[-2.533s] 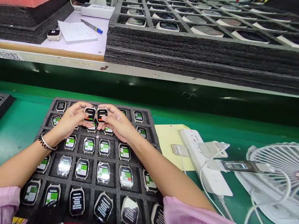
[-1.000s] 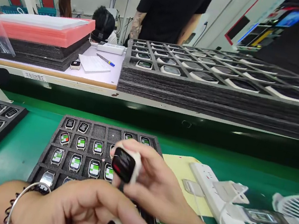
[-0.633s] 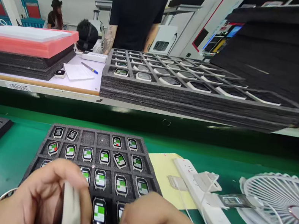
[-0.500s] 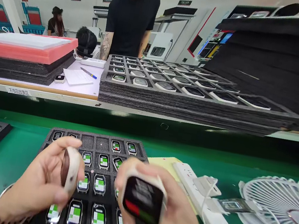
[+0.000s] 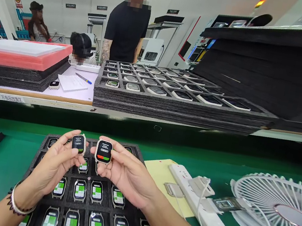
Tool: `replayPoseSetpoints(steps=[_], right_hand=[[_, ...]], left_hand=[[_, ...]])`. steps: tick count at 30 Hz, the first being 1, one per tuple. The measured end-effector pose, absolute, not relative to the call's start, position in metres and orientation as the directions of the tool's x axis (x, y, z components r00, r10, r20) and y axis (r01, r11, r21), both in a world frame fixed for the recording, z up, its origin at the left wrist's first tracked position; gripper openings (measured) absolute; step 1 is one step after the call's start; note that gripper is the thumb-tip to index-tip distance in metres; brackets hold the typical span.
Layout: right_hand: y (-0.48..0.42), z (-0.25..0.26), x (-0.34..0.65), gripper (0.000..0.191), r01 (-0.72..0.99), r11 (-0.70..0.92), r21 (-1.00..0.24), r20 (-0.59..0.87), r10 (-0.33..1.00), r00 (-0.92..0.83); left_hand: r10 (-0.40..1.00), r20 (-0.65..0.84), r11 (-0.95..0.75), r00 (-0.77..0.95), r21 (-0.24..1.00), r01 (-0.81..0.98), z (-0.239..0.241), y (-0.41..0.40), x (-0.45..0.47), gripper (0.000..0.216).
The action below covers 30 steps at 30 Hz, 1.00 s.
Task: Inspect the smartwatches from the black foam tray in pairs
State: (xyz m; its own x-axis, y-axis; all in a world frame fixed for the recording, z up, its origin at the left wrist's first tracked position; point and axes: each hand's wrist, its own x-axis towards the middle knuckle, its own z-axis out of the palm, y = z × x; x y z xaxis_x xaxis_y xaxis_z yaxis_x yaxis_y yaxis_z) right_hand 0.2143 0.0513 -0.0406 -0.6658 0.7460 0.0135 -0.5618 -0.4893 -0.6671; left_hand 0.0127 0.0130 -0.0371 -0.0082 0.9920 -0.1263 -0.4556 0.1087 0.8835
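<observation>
Bare forearms, silver bangle and dark beaded bracelet (image 5: 16, 204) on left wrist

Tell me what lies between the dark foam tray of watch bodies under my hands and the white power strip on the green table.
In the head view, a pale yellow sheet lies between the dark foam tray and the white power strip, which overlaps the sheet's right edge.

Both hands (image 5: 57, 161) (image 5: 123, 170) have turned their watches (image 5: 79, 143) (image 5: 103, 152) screen-up, side by side.

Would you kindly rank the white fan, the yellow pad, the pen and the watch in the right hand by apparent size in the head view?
1. White fan, though cut off at the edge.
2. Yellow pad, partly covered.
3. Watch in the right hand and pen: unsure; the watch is nearer.
</observation>
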Motion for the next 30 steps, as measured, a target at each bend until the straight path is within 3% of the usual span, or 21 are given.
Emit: replayPoseSetpoints(steps=[8,18,30], right_hand=[[0.045,-0.032,0.218,0.044,-0.577,-0.470,-0.668,0.041,0.751,-0.659],[0.040,-0.027,0.224,0.039,-0.568,-0.410,-0.714,0.099,0.744,-0.661],[0.043,-0.023,0.231,0.034,-0.564,-0.318,-0.762,0.136,0.773,-0.620]], left_hand=[[0.987,-0.160,0.148,0.017,0.863,-0.483,-0.031,0.009,0.014,0.074],[0.994,-0.072,0.102,0.080,0.857,-0.505,-0.025,-0.006,0.006,0.056],[0.999,0.020,-0.001,0.029,0.834,-0.552,-0.007,-0.020,0.009,0.054]])
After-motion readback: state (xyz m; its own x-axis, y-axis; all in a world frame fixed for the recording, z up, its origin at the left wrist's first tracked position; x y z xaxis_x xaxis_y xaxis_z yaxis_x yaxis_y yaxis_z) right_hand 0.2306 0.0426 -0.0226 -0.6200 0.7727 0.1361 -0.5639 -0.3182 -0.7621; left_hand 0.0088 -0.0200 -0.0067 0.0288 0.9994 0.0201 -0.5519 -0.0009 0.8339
